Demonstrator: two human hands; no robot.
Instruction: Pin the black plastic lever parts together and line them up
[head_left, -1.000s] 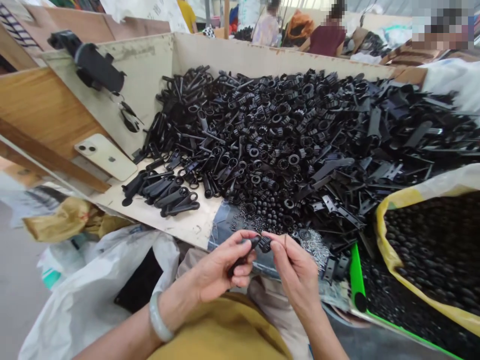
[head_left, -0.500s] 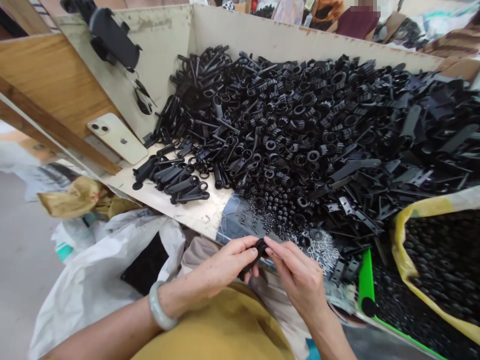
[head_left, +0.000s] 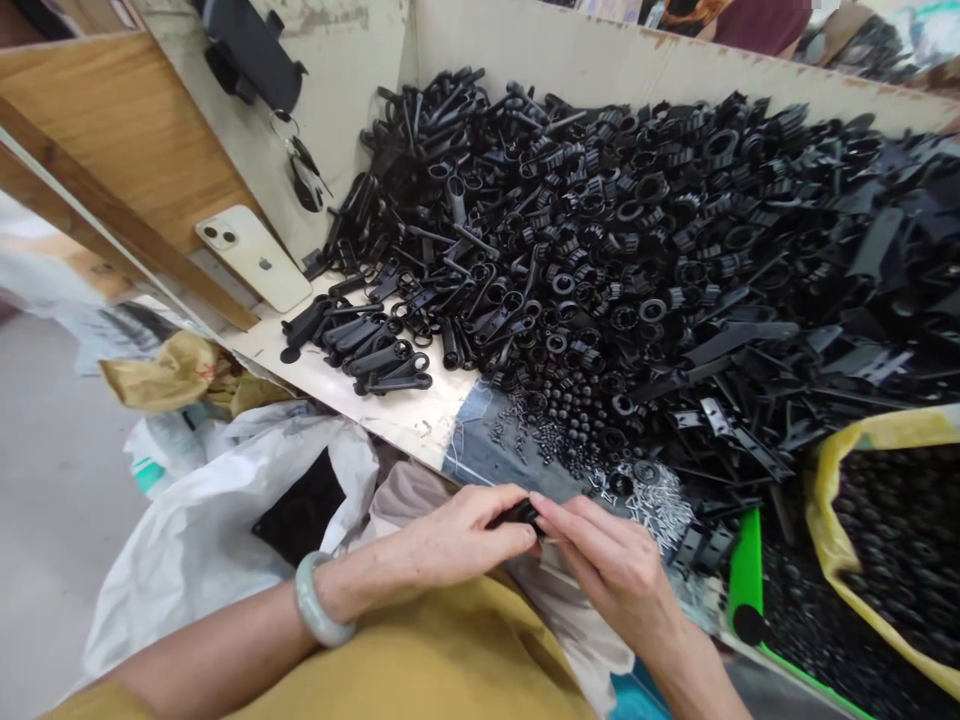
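Observation:
My left hand (head_left: 469, 528) is closed round a small black plastic part (head_left: 522, 513), held low in front of the yellow-brown clothing. The thumb lies along its near side. My right hand (head_left: 611, 555) pinches the right end of the same part with thumb and forefinger. Fingers cover most of it, so its full shape is hidden. Just beyond the hands lie a heap of small silver screws (head_left: 658, 508), little black balls (head_left: 574, 410) and tiny dark bits. Behind them rises a big pile of black plastic rings and arms (head_left: 555, 250).
At the left, black handle-shaped pieces (head_left: 375, 350) lie near a white phone (head_left: 255, 258). A black phone holder (head_left: 255, 55) with keys hangs above. A white sack (head_left: 180, 570) stands at lower left. On the right are a green strip (head_left: 746, 570) and a yellow-rimmed bag (head_left: 829, 510) of black balls.
The black part has turned in my fingers; its round end showed before and is now mostly covered. Both hands sit slightly lower and further right in view, and the camera has shifted.

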